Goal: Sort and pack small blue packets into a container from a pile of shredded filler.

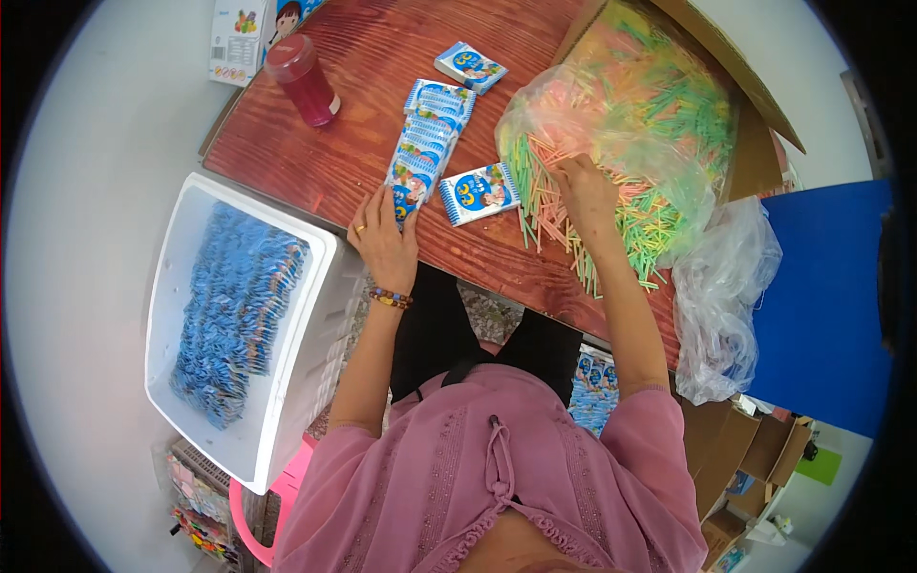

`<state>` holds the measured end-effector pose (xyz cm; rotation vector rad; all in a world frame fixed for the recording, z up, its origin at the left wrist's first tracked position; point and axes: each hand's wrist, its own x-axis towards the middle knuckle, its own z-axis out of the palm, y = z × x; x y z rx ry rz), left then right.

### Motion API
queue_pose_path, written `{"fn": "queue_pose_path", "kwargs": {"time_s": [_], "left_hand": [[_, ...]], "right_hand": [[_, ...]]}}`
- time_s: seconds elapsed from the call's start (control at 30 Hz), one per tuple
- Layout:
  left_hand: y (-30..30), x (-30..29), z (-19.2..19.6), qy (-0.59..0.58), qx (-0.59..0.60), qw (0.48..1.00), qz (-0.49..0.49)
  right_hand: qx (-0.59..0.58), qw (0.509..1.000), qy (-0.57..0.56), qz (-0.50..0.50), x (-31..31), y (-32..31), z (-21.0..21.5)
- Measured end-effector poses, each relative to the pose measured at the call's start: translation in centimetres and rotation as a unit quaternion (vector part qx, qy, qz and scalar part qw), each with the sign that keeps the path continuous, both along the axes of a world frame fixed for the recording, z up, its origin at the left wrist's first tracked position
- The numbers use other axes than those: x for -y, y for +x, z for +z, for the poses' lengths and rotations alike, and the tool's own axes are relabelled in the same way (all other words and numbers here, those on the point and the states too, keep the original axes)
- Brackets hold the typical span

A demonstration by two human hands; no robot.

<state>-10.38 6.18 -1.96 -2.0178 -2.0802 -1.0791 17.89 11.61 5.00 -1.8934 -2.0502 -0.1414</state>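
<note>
White bin (315, 315) of blue packets sits left, within reach. Left hand (385, 241) lies flat, fingers spread, pinning the packet row (426, 143). Right hand (585, 191) is closed on sticks (564, 229) spilling from the bag (621, 105).

Pastel sticks (611, 191) heaped R on table; blue packets (425, 148) stacked ctr.

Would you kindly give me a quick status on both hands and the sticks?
Left hand flat on the row of small blue boxes. Right hand in the pile of coloured sticks, grip hidden. One box lies between the hands.
</note>
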Motion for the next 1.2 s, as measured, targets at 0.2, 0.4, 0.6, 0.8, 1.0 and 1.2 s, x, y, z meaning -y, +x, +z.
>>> {"fn": "queue_pose_path", "kwargs": {"time_s": [0.2, 0.4, 0.6, 0.8, 1.0, 1.2], "left_hand": [[1.0, -0.6, 0.9, -0.027, -0.04, 0.998, 0.031], [1.4, -0.9, 0.5, -0.025, -0.057, 0.997, 0.036], [1.2, -0.8, 0.4, 0.004, -0.037, 0.999, 0.032], [0.8, -0.6, 0.6, 0.0, 0.034, 0.999, 0.02], [2.6, -0.4, 3.1, 0.024, 0.092, 0.995, -0.023], [5.1, -1.2, 5.5, 0.062, 0.166, 0.978, -0.113]], "right_hand": [[-0.159, 0.968, -0.118, 0.153, -0.7, -3.9, 0.0], [-0.162, 0.945, -0.223, 0.174, -2.8, -4.3, -0.1], [-0.25, 0.936, -0.179, 0.171, -3.4, -4.2, -1.4], [-0.288, 0.938, -0.078, 0.179, -3.4, -4.3, -2.5], [-0.179, 0.961, 0.021, 0.212, -3.4, -4.0, -2.4], [-0.284, 0.924, 0.001, 0.257, -2.9, -2.7, 0.4]]}}
